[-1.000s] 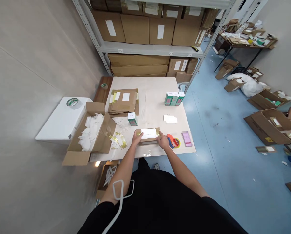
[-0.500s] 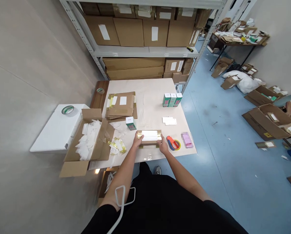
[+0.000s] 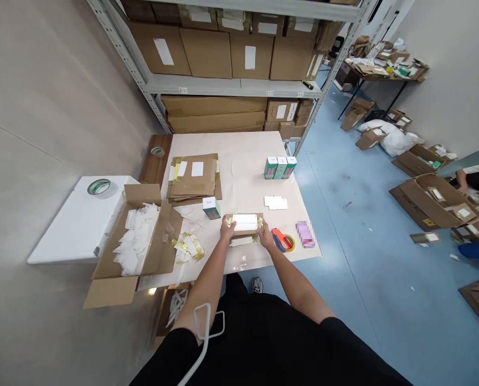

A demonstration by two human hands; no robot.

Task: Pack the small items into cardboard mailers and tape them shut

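Note:
Between my two hands is a small cardboard box (image 3: 245, 229) with white labels and shiny tape on it, near the table's front edge. My left hand (image 3: 227, 229) is closed on its left end, the thumb over the top. My right hand (image 3: 265, 235) grips the right end. Just right of it lies an orange-handled tape dispenser (image 3: 280, 239) with blue and yellow rings. A green-and-white carton (image 3: 211, 208) stands beyond my left hand. White label slips (image 3: 275, 202) lie beyond my right hand.
Flattened cardboard (image 3: 194, 178) lies at the table's back left. Three small cartons (image 3: 279, 168) stand at back right. An open box of white paper (image 3: 139, 236) stands left, beside crumpled tape (image 3: 189, 246). Shelving (image 3: 235, 86) rises behind. Another person's arm (image 3: 462, 179) shows far right.
The view has shifted slightly. The box is tipped a little, with more of a white-labelled surface showing below its front edge. Both hands keep their hold. More of the person at far right shows.

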